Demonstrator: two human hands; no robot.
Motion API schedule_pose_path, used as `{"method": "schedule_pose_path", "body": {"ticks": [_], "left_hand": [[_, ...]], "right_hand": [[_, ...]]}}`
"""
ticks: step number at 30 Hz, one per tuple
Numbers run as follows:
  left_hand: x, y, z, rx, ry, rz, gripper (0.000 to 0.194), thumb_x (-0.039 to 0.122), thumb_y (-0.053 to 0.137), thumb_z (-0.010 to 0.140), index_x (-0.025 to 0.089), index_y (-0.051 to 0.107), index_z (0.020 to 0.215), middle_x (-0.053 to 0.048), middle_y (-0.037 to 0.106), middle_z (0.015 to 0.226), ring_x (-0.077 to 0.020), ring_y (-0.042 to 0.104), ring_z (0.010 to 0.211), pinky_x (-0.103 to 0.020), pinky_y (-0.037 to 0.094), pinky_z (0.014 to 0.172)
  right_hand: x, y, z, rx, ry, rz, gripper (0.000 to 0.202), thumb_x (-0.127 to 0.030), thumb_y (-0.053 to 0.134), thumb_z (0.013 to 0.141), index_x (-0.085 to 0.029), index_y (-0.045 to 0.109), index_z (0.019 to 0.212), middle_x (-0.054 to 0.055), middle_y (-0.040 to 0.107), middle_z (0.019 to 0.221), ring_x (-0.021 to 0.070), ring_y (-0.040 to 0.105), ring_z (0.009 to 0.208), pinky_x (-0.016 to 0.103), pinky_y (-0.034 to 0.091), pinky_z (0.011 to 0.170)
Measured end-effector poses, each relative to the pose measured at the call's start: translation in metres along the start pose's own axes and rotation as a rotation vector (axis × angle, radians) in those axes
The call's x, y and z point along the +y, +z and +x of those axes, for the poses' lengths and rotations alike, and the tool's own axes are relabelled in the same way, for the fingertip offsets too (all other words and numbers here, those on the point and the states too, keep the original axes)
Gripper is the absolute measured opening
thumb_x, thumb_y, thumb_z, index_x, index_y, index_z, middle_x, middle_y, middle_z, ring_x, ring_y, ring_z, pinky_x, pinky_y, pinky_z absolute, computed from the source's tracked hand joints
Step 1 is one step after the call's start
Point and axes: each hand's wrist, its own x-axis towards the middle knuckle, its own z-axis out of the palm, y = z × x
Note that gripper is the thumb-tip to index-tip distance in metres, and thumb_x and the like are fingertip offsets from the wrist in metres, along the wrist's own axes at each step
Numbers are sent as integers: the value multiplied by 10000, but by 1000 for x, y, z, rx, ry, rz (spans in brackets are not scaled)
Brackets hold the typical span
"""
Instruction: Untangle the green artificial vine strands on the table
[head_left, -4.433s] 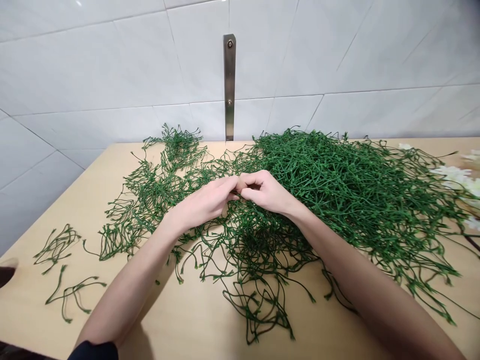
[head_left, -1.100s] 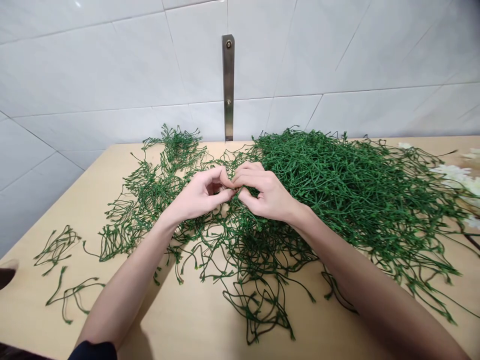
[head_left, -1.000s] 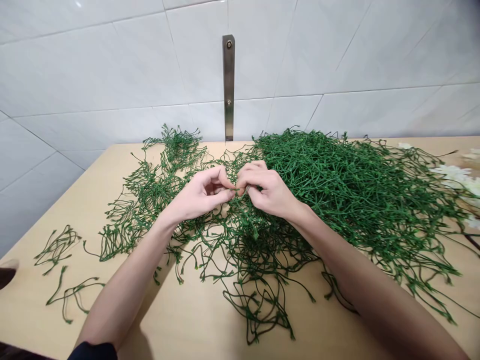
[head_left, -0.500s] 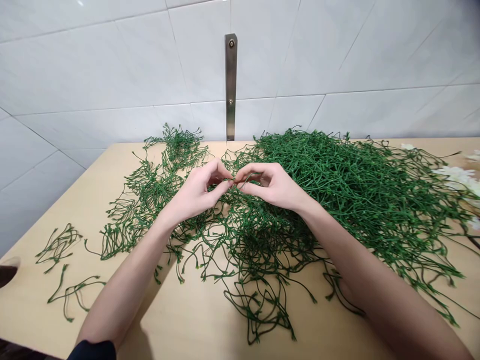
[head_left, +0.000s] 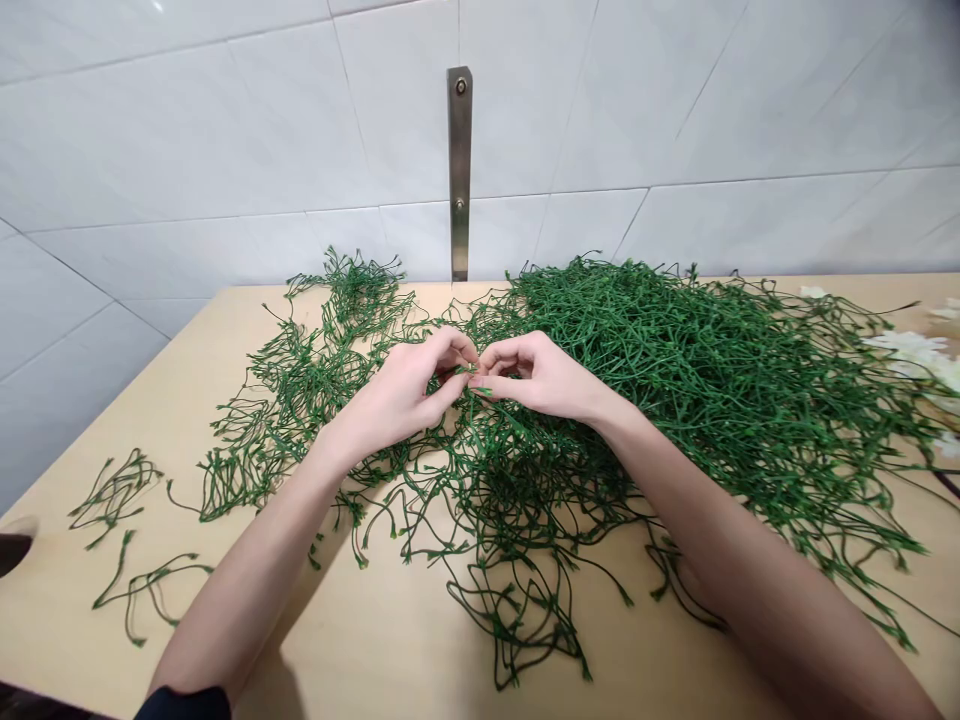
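Fingertips [head_left: 450,390] of the left hand [head_left: 405,395] and the right hand [head_left: 551,375] meet, each set pinched on a green stem piece [head_left: 467,370], of which only small tips show. In the head view I locate it between the hands, above the loose green stems [head_left: 517,500] and just beside the dense stem heap [head_left: 675,370]. I judge the step in hand as fine two-handed working of the stem ends. The next move probably calls for a firm left pinch and a small adjustment by the right fingertips.
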Motion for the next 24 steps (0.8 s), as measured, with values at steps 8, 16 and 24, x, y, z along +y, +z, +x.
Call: {"method": "schedule_pose_path", "body": {"ticks": [8,16,24], "left_hand": [[2,1,1,-10,-68,-11,162,199,537,907,158,631,1033,-56,750,950,-148,686,799,-273,535,722],[0,2,1,3,-7,35,133,101,557,820,165,643,899,-15,715,840,-131,617,725,-277,486,699],[4,6,0,9,114,172,168,27,484,791,150,592,831,-33,655,812,-139,591,727,-262,469,670]], "right_hand": [[0,2,1,20,-25,-108,166,-298,636,758,-147,667,696,-7,589,595,84,427,513,247,322,497],[1,7,1,162,-106,-179,115,-229,556,707,-170,540,610,-37,469,574,91,382,551,254,296,532],[-1,11,-2,129,-150,-483,219,-220,470,745,-190,401,539,-17,451,543,137,409,635,296,336,647]]}}
